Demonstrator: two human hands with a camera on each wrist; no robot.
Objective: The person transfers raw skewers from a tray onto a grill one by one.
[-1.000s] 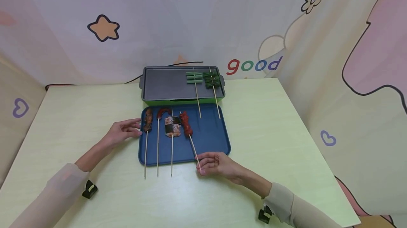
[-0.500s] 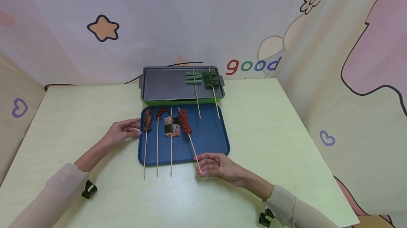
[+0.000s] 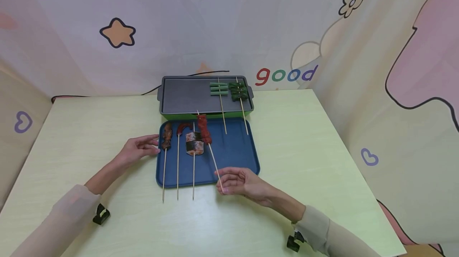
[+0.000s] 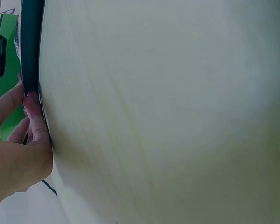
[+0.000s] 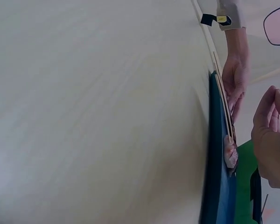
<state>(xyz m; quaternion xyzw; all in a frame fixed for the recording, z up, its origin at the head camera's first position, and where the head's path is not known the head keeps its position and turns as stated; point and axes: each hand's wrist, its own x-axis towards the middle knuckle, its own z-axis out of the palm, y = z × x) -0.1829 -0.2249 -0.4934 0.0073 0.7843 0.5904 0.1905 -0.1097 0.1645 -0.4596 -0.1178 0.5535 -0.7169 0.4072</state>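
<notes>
My right hand [image 3: 244,185] pinches the lower end of a bamboo skewer of red meat chunks [image 3: 204,129]. That skewer slants up and left, its tip overlapping the green front of the grill [image 3: 179,97] in the head view. At the left rim of the blue tray [image 3: 233,161], my left hand [image 3: 138,149] pinches the edge with thumb and fingers. On the tray lie a browned meat skewer [image 3: 166,136], a curled reddish skewer [image 3: 183,126] and a dark-banded roll skewer [image 3: 195,146]. Their sticks stick out past the front rim.
Right on the grill plate rest a green-bean-like skewer [image 3: 219,89] and a leafy green skewer [image 3: 238,91], their sticks reaching over the tray. A black cord [image 3: 150,89] runs behind. Printed cloth [image 3: 215,22] hangs around the pale table [image 3: 305,137].
My right hand has shifted slightly left and forward, bringing the red meat skewer upward and away from me, closer to the grill. My left hand stays at the tray's rim.
</notes>
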